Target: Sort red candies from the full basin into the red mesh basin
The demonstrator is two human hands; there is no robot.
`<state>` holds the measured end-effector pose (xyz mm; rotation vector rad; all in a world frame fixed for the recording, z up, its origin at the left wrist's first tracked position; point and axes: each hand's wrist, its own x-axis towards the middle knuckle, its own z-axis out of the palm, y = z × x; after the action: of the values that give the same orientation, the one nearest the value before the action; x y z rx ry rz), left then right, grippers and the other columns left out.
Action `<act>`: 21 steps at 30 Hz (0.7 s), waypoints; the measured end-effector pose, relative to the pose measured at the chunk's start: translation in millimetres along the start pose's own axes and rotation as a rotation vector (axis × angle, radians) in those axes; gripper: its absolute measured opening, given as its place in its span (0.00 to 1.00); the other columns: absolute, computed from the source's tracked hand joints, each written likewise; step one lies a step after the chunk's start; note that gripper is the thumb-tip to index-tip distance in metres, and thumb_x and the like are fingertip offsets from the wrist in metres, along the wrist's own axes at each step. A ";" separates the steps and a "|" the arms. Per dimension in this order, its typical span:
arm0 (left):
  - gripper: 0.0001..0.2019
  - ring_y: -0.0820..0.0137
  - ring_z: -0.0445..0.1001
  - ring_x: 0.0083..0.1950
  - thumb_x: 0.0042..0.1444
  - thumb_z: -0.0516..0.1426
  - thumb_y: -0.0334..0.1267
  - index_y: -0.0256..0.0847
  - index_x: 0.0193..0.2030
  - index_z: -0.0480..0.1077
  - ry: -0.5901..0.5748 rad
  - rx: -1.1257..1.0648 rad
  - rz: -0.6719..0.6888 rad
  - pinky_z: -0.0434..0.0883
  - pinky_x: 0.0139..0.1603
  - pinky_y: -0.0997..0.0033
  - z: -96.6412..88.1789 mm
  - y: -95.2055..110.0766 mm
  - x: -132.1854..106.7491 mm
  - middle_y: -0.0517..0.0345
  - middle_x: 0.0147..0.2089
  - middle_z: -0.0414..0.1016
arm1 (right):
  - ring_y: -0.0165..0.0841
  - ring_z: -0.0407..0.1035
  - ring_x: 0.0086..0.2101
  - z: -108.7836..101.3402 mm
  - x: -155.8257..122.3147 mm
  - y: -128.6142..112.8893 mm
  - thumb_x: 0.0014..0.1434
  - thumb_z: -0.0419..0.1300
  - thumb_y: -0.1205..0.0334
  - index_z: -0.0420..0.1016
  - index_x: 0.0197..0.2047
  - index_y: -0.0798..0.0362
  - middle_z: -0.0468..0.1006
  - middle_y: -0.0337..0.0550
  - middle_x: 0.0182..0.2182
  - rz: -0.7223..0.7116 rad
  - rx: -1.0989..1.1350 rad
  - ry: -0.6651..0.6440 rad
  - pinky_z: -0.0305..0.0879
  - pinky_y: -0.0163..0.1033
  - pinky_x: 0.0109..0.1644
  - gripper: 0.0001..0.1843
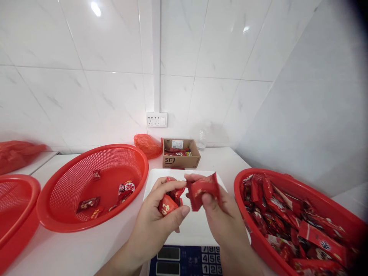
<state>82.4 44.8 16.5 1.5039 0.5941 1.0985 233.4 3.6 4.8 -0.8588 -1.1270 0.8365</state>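
My left hand (156, 214) is closed around a few small red candy packets (168, 205), partly hidden by its fingers. Close beside it, my right hand (220, 214) grips a larger red snack packet (202, 190) with a crimped edge, thumb in front and fingers behind. Both hands are over the white pan of a weighing scale (189, 234), whose blue panel with number keys shows below. To the right is a red plastic basket (240, 184) heaped with red-wrapped snacks (290, 218).
A red perforated basket (48, 207) with several packets stands left, another red basket (31, 191) beyond it. Behind the scale are a cardboard box (184, 163) of packets, a red plastic bag (148, 145) and a clear bottle (204, 136). A tiled wall closes the back.
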 end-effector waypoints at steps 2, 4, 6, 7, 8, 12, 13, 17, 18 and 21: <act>0.12 0.84 0.66 0.22 0.55 0.63 0.40 0.50 0.47 0.75 0.035 -0.025 0.032 0.73 0.20 0.81 -2.0 -0.5 -0.2 0.60 0.40 0.65 | 0.34 0.76 0.41 -0.5 2.3 -0.8 0.63 0.60 0.48 0.80 0.47 0.43 0.80 0.43 0.46 0.002 0.153 0.043 0.74 0.36 0.40 0.14; 0.11 0.86 0.66 0.20 0.56 0.63 0.40 0.51 0.46 0.75 0.075 -0.039 0.051 0.73 0.20 0.82 -3.7 -2.1 -0.4 0.62 0.40 0.65 | 0.31 0.77 0.35 -0.3 4.0 -2.5 0.62 0.61 0.49 0.81 0.45 0.45 0.82 0.42 0.41 0.008 0.276 0.074 0.73 0.32 0.35 0.13; 0.11 0.86 0.67 0.19 0.56 0.63 0.41 0.51 0.46 0.74 0.084 -0.053 0.046 0.73 0.20 0.83 -4.7 -4.4 -0.8 0.62 0.41 0.64 | 0.29 0.76 0.32 0.4 4.8 -4.5 0.60 0.64 0.50 0.82 0.42 0.47 0.82 0.42 0.37 0.004 0.331 0.091 0.71 0.30 0.32 0.13; 0.11 0.86 0.67 0.20 0.56 0.64 0.41 0.51 0.46 0.74 0.083 -0.058 0.039 0.73 0.20 0.83 -5.0 -5.7 -1.1 0.62 0.41 0.64 | 0.28 0.75 0.31 0.9 5.0 -5.3 0.59 0.65 0.50 0.82 0.41 0.48 0.82 0.43 0.36 0.002 0.344 0.096 0.70 0.29 0.32 0.13; 0.11 0.86 0.68 0.20 0.56 0.64 0.41 0.51 0.47 0.74 0.078 -0.064 0.032 0.72 0.19 0.83 -5.2 -6.9 -1.4 0.62 0.41 0.64 | 0.28 0.75 0.30 1.3 4.9 -5.9 0.58 0.65 0.50 0.83 0.40 0.48 0.83 0.43 0.35 -0.001 0.350 0.099 0.70 0.29 0.31 0.13; 0.13 0.83 0.68 0.23 0.56 0.64 0.43 0.51 0.48 0.74 0.058 -0.149 -0.028 0.71 0.18 0.85 -5.1 -10.3 -2.0 0.61 0.41 0.64 | 0.29 0.75 0.28 2.3 3.9 -7.3 0.58 0.65 0.49 0.83 0.40 0.48 0.83 0.45 0.33 -0.008 0.334 0.095 0.68 0.30 0.29 0.13; 0.13 0.83 0.68 0.24 0.55 0.64 0.43 0.51 0.48 0.74 0.057 -0.175 -0.046 0.71 0.18 0.85 -4.9 -10.6 -1.9 0.61 0.41 0.64 | 0.29 0.75 0.28 2.4 3.7 -7.5 0.58 0.65 0.49 0.83 0.41 0.48 0.84 0.45 0.34 -0.009 0.324 0.096 0.68 0.30 0.29 0.13; 0.14 0.82 0.67 0.24 0.54 0.65 0.44 0.49 0.47 0.74 0.072 -0.239 -0.085 0.70 0.18 0.84 -3.9 -10.1 -1.1 0.61 0.39 0.65 | 0.30 0.76 0.30 0.6 3.6 -5.4 0.59 0.64 0.49 0.82 0.42 0.47 0.84 0.45 0.35 -0.013 0.282 0.094 0.69 0.31 0.30 0.13; 0.14 0.82 0.67 0.24 0.53 0.66 0.44 0.49 0.46 0.75 0.075 -0.251 -0.090 0.70 0.18 0.84 -3.5 -9.6 -0.9 0.61 0.38 0.65 | 0.30 0.77 0.30 -0.5 3.6 -4.1 0.60 0.64 0.49 0.81 0.42 0.46 0.84 0.45 0.35 -0.015 0.264 0.091 0.69 0.31 0.30 0.13; 0.16 0.79 0.67 0.25 0.51 0.67 0.44 0.45 0.46 0.75 0.076 -0.316 -0.140 0.69 0.17 0.84 -2.6 -7.0 0.2 0.62 0.32 0.66 | 0.31 0.77 0.29 -5.1 2.2 0.2 0.61 0.62 0.47 0.80 0.44 0.45 0.84 0.44 0.37 -0.039 0.136 0.087 0.69 0.32 0.30 0.14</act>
<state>81.5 48.0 9.7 1.1360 0.5409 1.0873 238.8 4.9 4.5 -0.7510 -0.9958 0.8258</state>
